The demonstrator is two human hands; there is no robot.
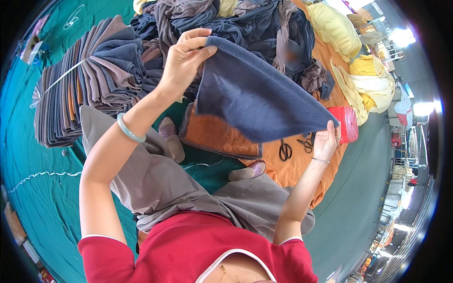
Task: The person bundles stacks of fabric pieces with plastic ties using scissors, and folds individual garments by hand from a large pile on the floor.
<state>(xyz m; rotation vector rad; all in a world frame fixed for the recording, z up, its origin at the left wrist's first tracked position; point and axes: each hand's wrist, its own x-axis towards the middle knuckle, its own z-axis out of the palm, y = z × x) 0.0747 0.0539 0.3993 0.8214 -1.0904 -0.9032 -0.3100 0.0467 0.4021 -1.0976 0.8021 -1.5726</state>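
Between both hands a dark blue cloth (247, 99) is stretched out in the air. My left hand (187, 58) pinches its upper left corner between thumb and fingers. At the right corner, my right hand (327, 138) grips the cloth. Below the cloth, a stack of orange and grey cloths (219, 131) lies flat between my feet, partly covered from view. Black-handled scissors (285, 150) and a second, smaller pair of scissors (306, 145) rest on an orange sheet (276, 169), near my right hand. A red plastic container (347, 123) stands just behind that hand.
A tied bundle of folded grey, blue and orange cloths (67, 95) is at the left on a green ground sheet (42, 198). Loose blue and mauve cloths (226, 24) are heaped ahead. Yellow bundles (332, 30) lie at the upper right.
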